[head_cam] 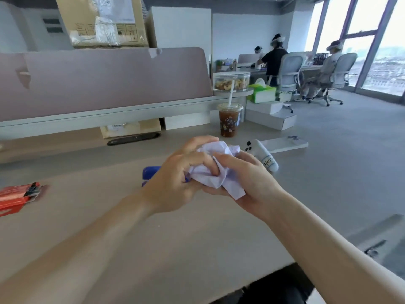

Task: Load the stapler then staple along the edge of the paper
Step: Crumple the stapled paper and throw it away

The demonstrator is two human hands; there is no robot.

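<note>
Item: sheet of pale paper (215,172), centre of the frame, crumpled into a loose wad and held above the desk (153,238). It is gripped by both hands: the fingers of the left hand (175,183) are curled over its left side, and it is cupped from below by the right hand (247,178), whose thumb is laid across the top. Item: blue stapler (150,172), on the desk just behind the left hand and largely hidden by it; whether it is loaded cannot be told. Item: red staple box (13,197), left edge of the frame, open, well apart from the hands. Hazards judged: no straight edge is offered by the paper as it is held, so staples are likely to be driven crookedly or through bunched folds unless it is flattened; the sheet may be torn if it is pulled open hard; the stapler may be knocked by the left wrist; the filled cup (229,121) above centre may be tipped by a wide reach.
</note>
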